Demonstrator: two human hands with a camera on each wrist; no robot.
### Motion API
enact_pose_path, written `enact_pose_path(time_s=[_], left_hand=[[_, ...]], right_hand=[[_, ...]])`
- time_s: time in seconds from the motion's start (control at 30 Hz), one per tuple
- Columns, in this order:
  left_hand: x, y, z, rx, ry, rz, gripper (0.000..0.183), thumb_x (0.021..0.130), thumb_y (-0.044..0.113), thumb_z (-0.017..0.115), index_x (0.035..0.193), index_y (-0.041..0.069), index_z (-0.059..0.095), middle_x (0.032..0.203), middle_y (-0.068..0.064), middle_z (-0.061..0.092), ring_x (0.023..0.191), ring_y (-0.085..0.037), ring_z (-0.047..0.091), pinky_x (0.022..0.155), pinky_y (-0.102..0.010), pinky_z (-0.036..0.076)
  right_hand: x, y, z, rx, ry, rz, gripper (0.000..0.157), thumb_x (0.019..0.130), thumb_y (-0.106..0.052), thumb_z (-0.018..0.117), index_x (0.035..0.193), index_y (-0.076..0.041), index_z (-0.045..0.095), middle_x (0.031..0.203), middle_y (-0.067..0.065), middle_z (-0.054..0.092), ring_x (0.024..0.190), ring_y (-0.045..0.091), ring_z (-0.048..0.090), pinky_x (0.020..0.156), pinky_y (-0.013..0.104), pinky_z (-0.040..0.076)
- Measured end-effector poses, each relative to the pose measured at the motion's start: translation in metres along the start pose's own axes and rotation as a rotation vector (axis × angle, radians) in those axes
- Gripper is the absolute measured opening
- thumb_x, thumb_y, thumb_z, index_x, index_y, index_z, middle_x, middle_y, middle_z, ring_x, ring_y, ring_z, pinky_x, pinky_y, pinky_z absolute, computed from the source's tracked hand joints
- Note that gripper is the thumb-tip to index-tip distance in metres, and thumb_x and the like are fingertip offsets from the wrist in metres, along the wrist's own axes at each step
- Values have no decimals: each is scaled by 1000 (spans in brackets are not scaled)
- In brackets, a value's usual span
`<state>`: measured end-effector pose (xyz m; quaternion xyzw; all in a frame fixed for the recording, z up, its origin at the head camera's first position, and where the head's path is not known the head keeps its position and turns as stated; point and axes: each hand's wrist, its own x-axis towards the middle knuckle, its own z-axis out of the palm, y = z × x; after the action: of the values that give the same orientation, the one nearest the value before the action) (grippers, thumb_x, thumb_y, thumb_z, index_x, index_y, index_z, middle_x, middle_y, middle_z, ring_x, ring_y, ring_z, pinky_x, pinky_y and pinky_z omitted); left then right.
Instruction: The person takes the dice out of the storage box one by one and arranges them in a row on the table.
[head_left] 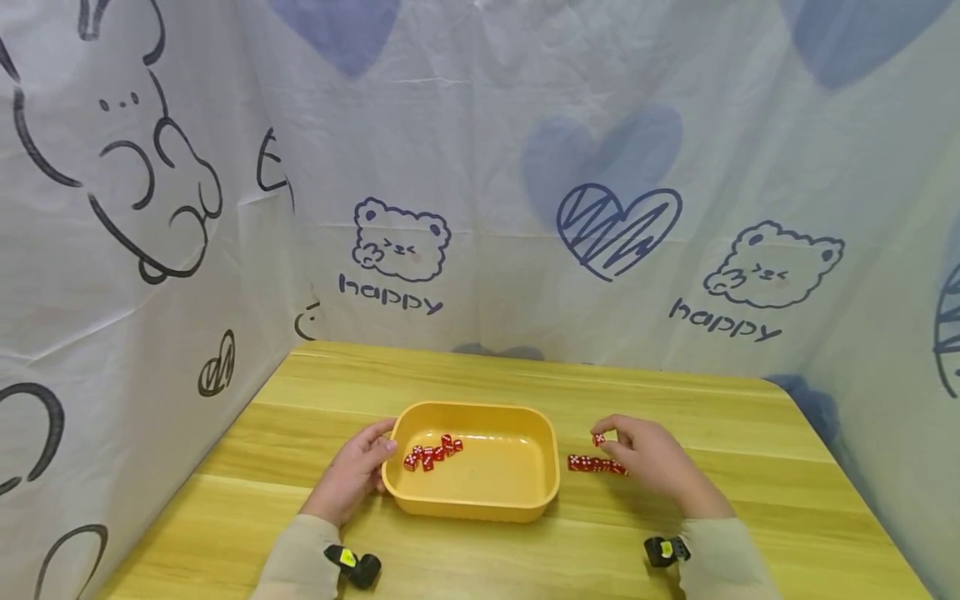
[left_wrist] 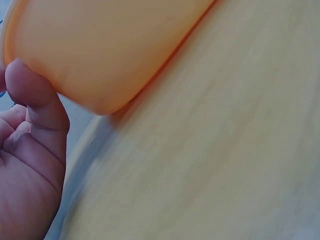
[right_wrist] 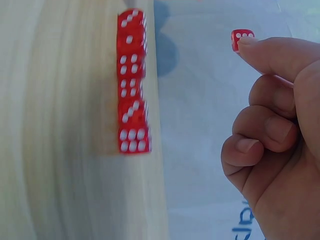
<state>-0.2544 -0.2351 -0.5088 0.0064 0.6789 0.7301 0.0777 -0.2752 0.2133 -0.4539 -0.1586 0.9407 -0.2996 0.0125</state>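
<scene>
My left hand (head_left: pixel 356 465) grips the left side of a yellow plastic tub (head_left: pixel 480 511), its thumb at the rim and the other fingers along the outside. Inside the tub, toward its left, lie several red dice (head_left: pixel 428 455) with white pips. Between thumb and forefinger, my right hand (head_left: pixel 651 458) pinches one red die (right_wrist: pixel 242 40). That hand is right of the tub, over a straight row of red dice (right_wrist: pixel 132 82) lying face to face on the table. In the head view the fingers overlap the row's right end.
The light wood table (head_left: pixel 315 392) runs back to a white cloth curtain (head_left: pixel 480 250) printed with hearts and bears, which also hangs at left and right. Black cameras are strapped to the left wrist (head_left: pixel 356 565) and right wrist (head_left: pixel 664 551).
</scene>
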Motion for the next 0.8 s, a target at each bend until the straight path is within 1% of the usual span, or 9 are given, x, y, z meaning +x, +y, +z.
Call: enact_pose_path(time_s=[0.2,0.43,0.57,0.67,0.8], left_hand=[[1,-1,0,3,-8,1,49,105,14,55,151,5,41,101,-15,55,62,-14,52,53,-22,47],[3,-3,0,9,-13,5,49,105,15,54,151,5,41,102,-15,55,62,-13,52,53,-22,47],[2,-3,0,7,-7,4,49,105,14,54,151,5,41,102,-15,55,62,-13,52,53,-22,47],[1,-2,0,12,2,-2,48,105,14,54,151,6,41,102,-15,55,62,-13,52,53,-22,47],[1,-2,0,18,5,-8,48,105,14,54,151,6,42,103,-15,55,63,-13,52,54,-22,47]], right_hand=[[-11,19,-5,51,4,47,24,99,-19,65,123,-15,69,69,1,51,59,17,45,53,32,41],[-20,43,-4,63,4,99,24,99,-15,62,123,-15,68,68,2,48,57,16,43,52,31,39],[-22,51,-4,65,5,112,23,100,-17,63,123,-16,68,69,3,47,58,17,43,53,32,40],[-22,53,-4,66,4,117,23,99,-17,64,122,-15,68,69,3,47,59,18,43,54,33,39],[-23,55,-3,73,-4,145,23,99,-16,63,121,-13,68,69,4,47,60,18,43,54,33,39]])
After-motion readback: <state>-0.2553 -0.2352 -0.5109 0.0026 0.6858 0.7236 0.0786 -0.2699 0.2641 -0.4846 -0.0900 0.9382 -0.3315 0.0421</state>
